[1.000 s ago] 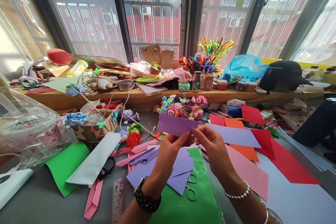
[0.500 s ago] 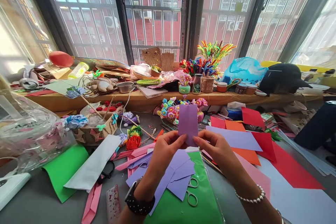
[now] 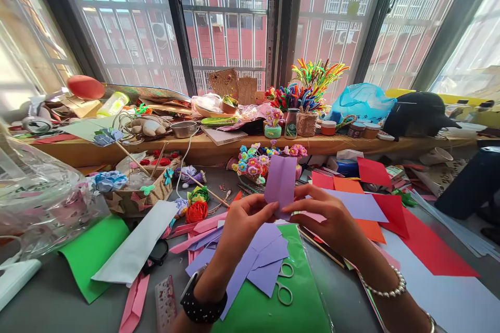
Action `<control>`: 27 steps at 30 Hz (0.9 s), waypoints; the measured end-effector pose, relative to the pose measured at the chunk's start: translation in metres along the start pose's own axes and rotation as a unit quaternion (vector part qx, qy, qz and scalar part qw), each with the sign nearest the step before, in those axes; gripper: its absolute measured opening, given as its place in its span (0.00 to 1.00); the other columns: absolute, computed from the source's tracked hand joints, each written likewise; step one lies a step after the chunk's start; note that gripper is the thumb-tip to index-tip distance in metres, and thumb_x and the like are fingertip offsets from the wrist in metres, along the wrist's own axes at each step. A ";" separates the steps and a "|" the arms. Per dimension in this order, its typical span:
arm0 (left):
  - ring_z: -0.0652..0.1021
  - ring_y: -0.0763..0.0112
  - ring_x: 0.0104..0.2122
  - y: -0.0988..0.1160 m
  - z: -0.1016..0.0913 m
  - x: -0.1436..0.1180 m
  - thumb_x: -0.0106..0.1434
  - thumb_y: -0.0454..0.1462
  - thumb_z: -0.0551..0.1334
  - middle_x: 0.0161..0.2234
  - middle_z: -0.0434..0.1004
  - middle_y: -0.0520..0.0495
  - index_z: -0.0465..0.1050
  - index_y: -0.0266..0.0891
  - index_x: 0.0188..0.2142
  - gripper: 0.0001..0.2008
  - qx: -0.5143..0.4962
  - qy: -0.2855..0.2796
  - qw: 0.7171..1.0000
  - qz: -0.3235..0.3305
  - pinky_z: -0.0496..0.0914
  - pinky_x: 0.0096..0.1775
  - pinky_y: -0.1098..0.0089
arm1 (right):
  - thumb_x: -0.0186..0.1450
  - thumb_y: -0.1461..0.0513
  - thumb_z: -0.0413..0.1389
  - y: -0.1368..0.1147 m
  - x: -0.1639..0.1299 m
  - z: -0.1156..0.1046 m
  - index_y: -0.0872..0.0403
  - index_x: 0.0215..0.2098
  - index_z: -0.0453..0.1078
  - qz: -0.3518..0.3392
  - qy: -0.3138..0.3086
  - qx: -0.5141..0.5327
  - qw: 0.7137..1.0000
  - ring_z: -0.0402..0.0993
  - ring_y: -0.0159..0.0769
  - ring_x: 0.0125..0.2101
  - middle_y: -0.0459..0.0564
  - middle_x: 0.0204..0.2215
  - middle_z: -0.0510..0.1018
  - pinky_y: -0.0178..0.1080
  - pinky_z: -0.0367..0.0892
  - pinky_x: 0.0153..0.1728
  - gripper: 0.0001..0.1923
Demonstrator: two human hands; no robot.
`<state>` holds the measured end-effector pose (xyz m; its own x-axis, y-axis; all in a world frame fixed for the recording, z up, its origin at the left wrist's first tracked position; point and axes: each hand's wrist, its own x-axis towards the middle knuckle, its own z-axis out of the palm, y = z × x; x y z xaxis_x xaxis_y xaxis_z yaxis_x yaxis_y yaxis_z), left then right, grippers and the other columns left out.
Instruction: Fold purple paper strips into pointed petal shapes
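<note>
A small purple paper rectangle (image 3: pixel 280 182) with lengthwise creases stands upright in front of me. My left hand (image 3: pixel 250 216) pinches its lower left part between thumb and fingers. Along the right edge, my right hand (image 3: pixel 322 212) has its fingers spread, with fingertips close to or touching the paper; contact is hard to make out. Below lie several loose purple paper pieces (image 3: pixel 269 265) on a green sheet (image 3: pixel 289 315) in a clear sleeve. The scissors (image 3: pixel 285 294) show only their handle loops, the blades being hidden under paper.
Red paper (image 3: pixel 437 244) and other coloured sheets cover the right side. To the left lie a white paper packet (image 3: pixel 135 242), a green sheet (image 3: pixel 94 255) and a clear plastic bag (image 3: pixel 47 192). Crocheted flowers (image 3: pixel 253 161) stand behind the paper, before a cluttered wooden ledge (image 3: pixel 219 153).
My right hand has loosened its pinch on the purple paper's lower right, and its fingers have spread. The paper tilts slightly to the right. My left hand keeps its pinch.
</note>
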<state>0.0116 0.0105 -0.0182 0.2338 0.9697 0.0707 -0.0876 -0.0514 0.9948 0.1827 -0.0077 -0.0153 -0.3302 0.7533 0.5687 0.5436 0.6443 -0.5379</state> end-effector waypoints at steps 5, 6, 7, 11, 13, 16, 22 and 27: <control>0.74 0.71 0.24 -0.001 0.001 0.000 0.46 0.36 0.66 0.20 0.72 0.54 0.64 0.35 0.42 0.23 -0.027 -0.014 0.999 -0.010 0.68 0.30 0.72 | 0.55 0.62 0.58 0.003 0.002 0.002 0.51 0.27 0.73 0.024 0.024 0.074 0.997 0.69 0.34 0.33 0.47 0.30 0.71 0.35 0.65 0.35 0.03; 0.74 0.71 0.24 -0.001 0.002 -0.001 0.46 0.36 0.66 0.20 0.72 0.55 0.62 0.36 0.45 0.26 -0.028 -0.018 0.999 -0.009 0.68 0.30 0.71 | 0.54 0.62 0.58 0.004 0.003 0.002 0.52 0.26 0.73 0.030 0.032 0.086 0.995 0.69 0.34 0.33 0.47 0.28 0.71 0.35 0.65 0.34 0.02; 0.74 0.71 0.25 -0.001 0.002 -0.001 0.46 0.36 0.66 0.20 0.72 0.55 0.60 0.36 0.46 0.28 -0.028 -0.021 0.999 -0.007 0.68 0.31 0.71 | 0.54 0.62 0.58 0.004 0.004 0.003 0.52 0.25 0.72 0.038 0.041 0.100 0.993 0.69 0.34 0.32 0.47 0.27 0.71 0.35 0.65 0.33 0.02; 0.75 0.69 0.26 -0.001 0.005 -0.004 0.46 0.36 0.66 0.20 0.72 0.54 0.55 0.35 0.49 0.32 -0.035 -0.018 0.999 -0.008 0.68 0.32 0.70 | 0.55 0.61 0.57 0.004 0.006 0.009 0.54 0.22 0.69 0.070 0.063 0.164 0.982 0.68 0.31 0.26 0.46 0.23 0.69 0.33 0.65 0.27 0.06; 0.75 0.69 0.27 0.000 0.005 -0.004 0.46 0.36 0.66 0.20 0.72 0.54 0.53 0.35 0.50 0.33 -0.040 -0.018 0.999 -0.010 0.68 0.33 0.70 | 0.56 0.61 0.56 0.004 0.006 0.012 0.55 0.23 0.69 0.087 0.069 0.183 0.977 0.68 0.31 0.26 0.46 0.23 0.69 0.33 0.66 0.26 0.06; 0.75 0.70 0.27 0.002 0.003 -0.004 0.48 0.37 0.65 0.22 0.72 0.53 0.54 0.36 0.50 0.31 -0.052 -0.025 0.998 -0.008 0.68 0.34 0.69 | 0.56 0.59 0.55 0.002 0.006 0.014 0.55 0.24 0.68 0.097 0.074 0.175 0.977 0.68 0.31 0.26 0.46 0.24 0.70 0.33 0.67 0.27 0.07; 0.75 0.69 0.29 0.002 0.000 -0.003 0.44 0.36 0.67 0.26 0.72 0.51 0.55 0.38 0.49 0.34 -0.009 -0.037 0.999 -0.017 0.67 0.32 0.70 | 0.58 0.59 0.53 -0.005 0.005 0.015 0.55 0.24 0.67 0.088 0.075 0.088 0.989 0.68 0.32 0.26 0.46 0.24 0.70 0.34 0.66 0.28 0.08; 0.75 0.67 0.29 -0.002 0.000 -0.002 0.43 0.36 0.67 0.26 0.74 0.49 0.55 0.37 0.49 0.34 -0.003 -0.029 1.000 -0.003 0.67 0.31 0.69 | 0.58 0.61 0.53 -0.012 0.004 0.018 0.54 0.24 0.66 0.084 0.070 0.066 0.992 0.67 0.32 0.25 0.46 0.23 0.70 0.35 0.65 0.28 0.07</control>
<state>0.0116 0.0083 -0.0201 0.2895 0.9547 0.0690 -0.0919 -0.0440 0.9948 0.1610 -0.0099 -0.0175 -0.1281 0.8317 0.5402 0.4734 0.5299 -0.7036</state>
